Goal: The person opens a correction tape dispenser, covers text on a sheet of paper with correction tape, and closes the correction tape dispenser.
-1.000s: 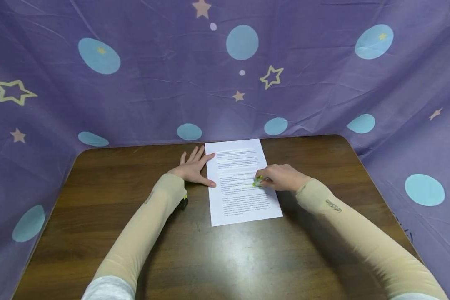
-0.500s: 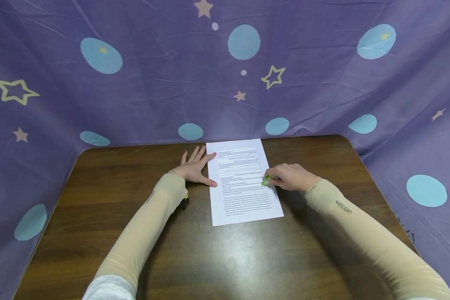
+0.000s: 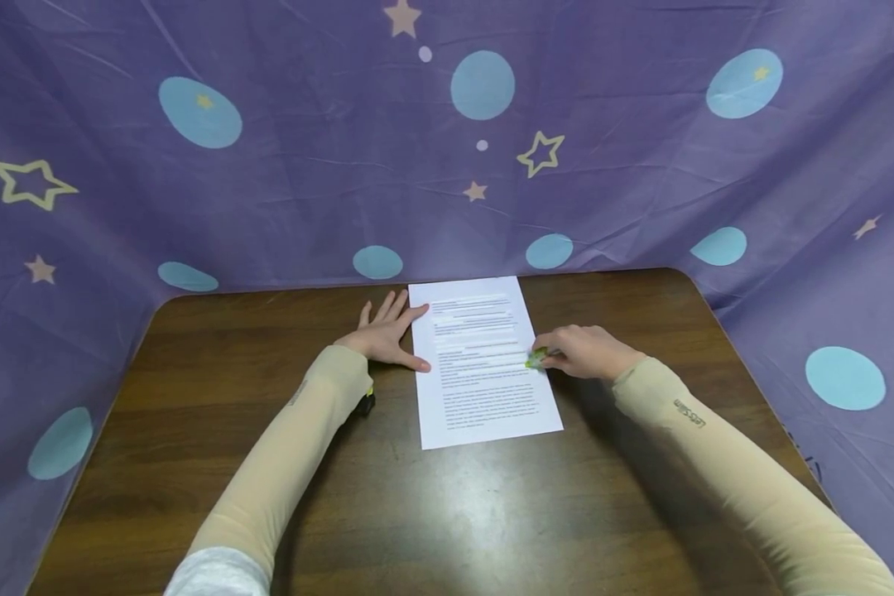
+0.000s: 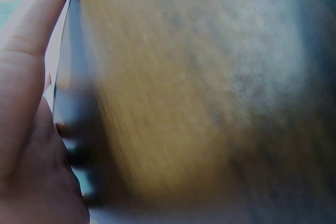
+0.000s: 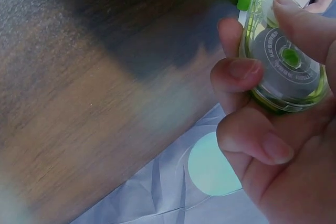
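A printed sheet of paper (image 3: 492, 414) lies on the table, with white strips covering some lines in its upper half. My left hand (image 3: 386, 338) is spread flat at the sheet's left edge, thumb and index fingertip on the paper. Near the right edge, my right hand (image 3: 587, 352) grips a green, see-through correction tape (image 3: 536, 358), its tip at the text. In the right wrist view, thumb and fingers curl round the correction tape (image 5: 289, 61), whose grey reel shows through the case. The left thumb (image 4: 23, 72) fills one side of the left wrist view.
The brown wooden table (image 3: 462, 521) reaches back to a purple curtain (image 3: 283, 182) with stars and blue dots. A small black and yellow object (image 3: 367, 403) shows beneath the left wrist. Beige sleeves cover both forearms.
My right hand has slid the correction tape rightwards along a text line to near the sheet's right edge. The left hand has stayed in place.
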A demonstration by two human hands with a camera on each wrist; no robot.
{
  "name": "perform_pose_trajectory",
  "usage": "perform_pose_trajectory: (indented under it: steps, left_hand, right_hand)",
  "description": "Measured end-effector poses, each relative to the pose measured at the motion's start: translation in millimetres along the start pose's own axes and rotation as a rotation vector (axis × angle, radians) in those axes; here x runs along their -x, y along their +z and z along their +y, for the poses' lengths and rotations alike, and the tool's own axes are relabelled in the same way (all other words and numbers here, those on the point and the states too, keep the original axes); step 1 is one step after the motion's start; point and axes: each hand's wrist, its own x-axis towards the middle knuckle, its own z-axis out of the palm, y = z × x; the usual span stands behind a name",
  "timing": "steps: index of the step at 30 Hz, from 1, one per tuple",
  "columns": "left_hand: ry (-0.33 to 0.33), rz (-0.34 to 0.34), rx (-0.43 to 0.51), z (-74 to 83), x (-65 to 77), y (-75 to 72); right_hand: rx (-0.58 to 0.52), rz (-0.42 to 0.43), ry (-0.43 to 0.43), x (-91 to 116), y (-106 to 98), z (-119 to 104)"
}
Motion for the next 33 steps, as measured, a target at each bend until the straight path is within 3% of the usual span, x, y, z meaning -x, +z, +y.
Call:
perform_pose_trajectory:
  steps: [6, 18, 26, 33]
  left_hand:
    - [-0.001, 0.003, -0.006, -1.9, 0.6, -0.3]
    - [-0.010, -0.003, -0.013, -12.2, -12.1, 8.0]
    - [-0.006, -0.018, -0.013, -6.1, -5.0, 2.7]
    - [-0.003, -0.006, -0.013, -7.8, -6.2, 4.2]
  right_hand:
    - [-0.010, 0.007, -0.003, 0, -2, -2]
    - [-0.054, -0.030, 0.014, 1, 0, 5]
    - [-0.057, -0.022, 0.047, -5, -1, 2]
    - [-0.038, 0.007, -0.002, -16, 0, -10]
